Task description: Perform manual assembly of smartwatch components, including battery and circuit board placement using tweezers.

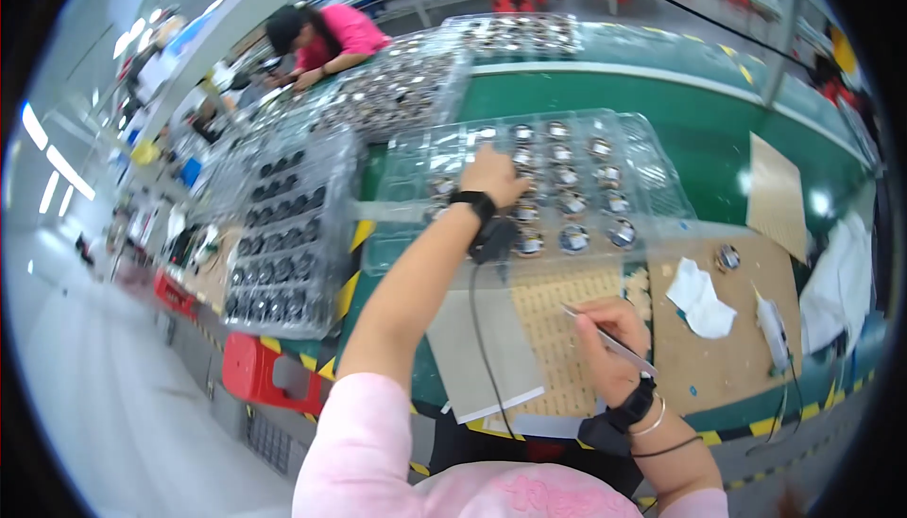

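My left hand (493, 176) reaches over a clear plastic tray (402, 164) of round, shiny metal parts (564, 176). Its fingers curl down among the pockets, and whatever they grip is hidden under them. Lower on the right, my right hand (614, 340) is closed around slim metal tweezers (614, 340), whose tip points up and left. Beneath the tweezers lies a tan sheet (557, 329) with rows of small marks, overlapping a plain grey sheet (482, 353). Each wrist wears a black strap, with a dark block attached.
Left of me stands a clear tray stack (340, 234) with black parts. A brown board (737, 367) at right carries a white cloth (699, 299), one loose round part (727, 258) and a white corded tool (772, 332). A co-worker in pink (350, 31) works at far left. A cable (482, 338) crosses the sheets.
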`<state>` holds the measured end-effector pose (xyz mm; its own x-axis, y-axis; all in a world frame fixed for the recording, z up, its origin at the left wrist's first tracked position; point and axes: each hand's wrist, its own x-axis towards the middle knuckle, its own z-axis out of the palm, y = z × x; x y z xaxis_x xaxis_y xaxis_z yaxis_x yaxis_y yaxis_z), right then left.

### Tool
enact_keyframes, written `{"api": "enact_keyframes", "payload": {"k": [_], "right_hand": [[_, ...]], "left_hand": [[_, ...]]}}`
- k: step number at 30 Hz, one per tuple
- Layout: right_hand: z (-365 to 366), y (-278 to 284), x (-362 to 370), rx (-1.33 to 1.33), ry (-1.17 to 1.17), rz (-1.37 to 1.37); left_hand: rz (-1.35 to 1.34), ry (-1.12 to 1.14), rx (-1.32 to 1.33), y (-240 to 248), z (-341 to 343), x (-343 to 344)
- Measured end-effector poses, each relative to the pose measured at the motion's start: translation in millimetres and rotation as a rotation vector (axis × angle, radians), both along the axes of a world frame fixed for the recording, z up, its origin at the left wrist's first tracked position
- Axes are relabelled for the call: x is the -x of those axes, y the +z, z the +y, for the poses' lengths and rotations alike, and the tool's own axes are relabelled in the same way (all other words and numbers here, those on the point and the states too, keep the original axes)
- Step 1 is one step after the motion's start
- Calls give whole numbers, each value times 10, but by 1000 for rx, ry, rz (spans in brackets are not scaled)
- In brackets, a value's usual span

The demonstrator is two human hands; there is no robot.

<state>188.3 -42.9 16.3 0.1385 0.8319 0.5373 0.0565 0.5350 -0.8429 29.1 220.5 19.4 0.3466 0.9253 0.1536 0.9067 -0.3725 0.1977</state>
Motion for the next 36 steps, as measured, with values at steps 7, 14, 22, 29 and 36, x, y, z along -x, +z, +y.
{"api": "enact_keyframes", "payload": {"k": [7, 14, 22, 29, 36], "right_hand": [[-43, -39, 22, 110, 26, -41], [-78, -23, 53, 107, -22, -4], [-82, -30, 7, 134, -26, -18], [-63, -57, 17, 150, -42, 17], [-32, -52, 32, 111, -62, -45]], "left_hand": [[-18, 124, 39, 167, -212, -115], [-143, 124, 130, 199, -206, -91], [-375, 50, 103, -8, -67, -103], [-1075, -8, 154, 95, -314, 114], [-1584, -96, 648, 341, -1130, 430]]}}
